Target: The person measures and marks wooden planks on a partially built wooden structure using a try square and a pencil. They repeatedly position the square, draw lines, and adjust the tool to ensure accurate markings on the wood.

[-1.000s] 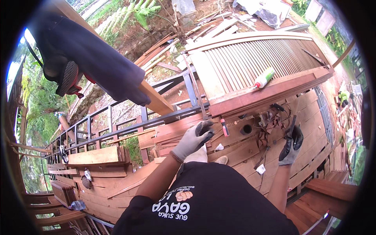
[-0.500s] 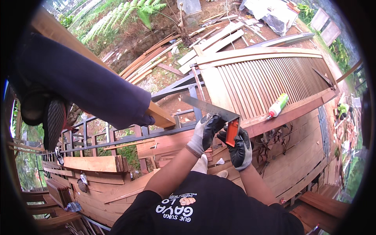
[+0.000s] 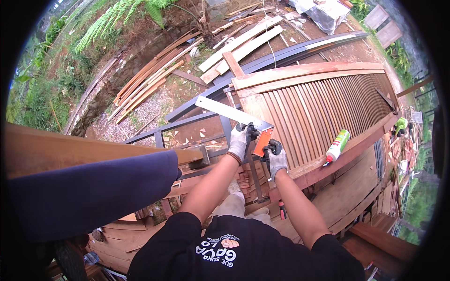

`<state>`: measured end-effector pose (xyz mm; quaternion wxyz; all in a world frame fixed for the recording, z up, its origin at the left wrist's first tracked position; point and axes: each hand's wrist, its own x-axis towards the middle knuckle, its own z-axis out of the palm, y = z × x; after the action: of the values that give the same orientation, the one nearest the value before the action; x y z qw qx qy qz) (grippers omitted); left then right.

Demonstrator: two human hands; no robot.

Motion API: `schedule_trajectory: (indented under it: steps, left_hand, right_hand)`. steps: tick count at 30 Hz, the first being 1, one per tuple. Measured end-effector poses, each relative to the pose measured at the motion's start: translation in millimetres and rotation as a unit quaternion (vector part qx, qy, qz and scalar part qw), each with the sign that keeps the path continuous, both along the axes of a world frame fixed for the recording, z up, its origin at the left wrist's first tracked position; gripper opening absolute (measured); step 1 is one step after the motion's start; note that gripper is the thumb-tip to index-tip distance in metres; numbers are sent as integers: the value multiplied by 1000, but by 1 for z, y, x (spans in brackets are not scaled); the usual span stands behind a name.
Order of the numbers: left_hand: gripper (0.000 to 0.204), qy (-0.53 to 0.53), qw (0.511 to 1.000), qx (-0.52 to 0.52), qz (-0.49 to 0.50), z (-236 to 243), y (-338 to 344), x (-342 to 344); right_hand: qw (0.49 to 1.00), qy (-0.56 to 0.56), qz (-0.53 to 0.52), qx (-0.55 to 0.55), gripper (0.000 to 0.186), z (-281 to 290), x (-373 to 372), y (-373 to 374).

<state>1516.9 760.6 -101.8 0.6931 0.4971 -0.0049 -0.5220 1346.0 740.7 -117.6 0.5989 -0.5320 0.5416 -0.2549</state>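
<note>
My left hand [image 3: 243,140], in a grey glove with black palm, is closed on a steel try square [image 3: 226,111] near the junction of its blade and orange handle. My right hand [image 3: 274,158], also gloved, grips the lower end of that orange handle. The square is held slanted at the left end of a slatted wooden panel [image 3: 304,122], its blade extending up-left; whether it touches the wood I cannot tell. A green-and-white bottle with red cap [image 3: 336,147] lies on the panel's near rail, and a red-and-black tool [image 3: 282,209] is below it.
A wooden beam [image 3: 70,143] with dark blue cloth [image 3: 89,192] along it crosses the left. A black metal frame [image 3: 159,138] runs behind it. Loose planks [image 3: 147,82], a fern [image 3: 122,21] and wrapped material [image 3: 328,16] are farther back. Plank decking [image 3: 342,201] lies lower right.
Since a second ago both hands have come together on the square, which has risen from the lower right to the panel's left end. The view has shifted, bringing more ground into sight at upper left.
</note>
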Motion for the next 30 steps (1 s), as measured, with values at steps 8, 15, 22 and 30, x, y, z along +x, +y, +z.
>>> schedule_trajectory:
  steps: [8,15,22,30]
  left_hand:
    - [18,-23,999,26,22,-72,-68,70]
    - [14,-101,992,70,-6,-66,-114,112]
    - [22,-442,861,201,-149,-27,-125,129]
    - [32,-697,691,192,24,-62,-117,104]
  right_hand:
    - [985,144,23,-95,41,-2,77,-49]
    - [953,158,1,-258,53,-53,127,-99]
    - [940,163,-7,-301,48,-38,152,-117]
    - [955,94,-129,-251,41,-61,164,-135]
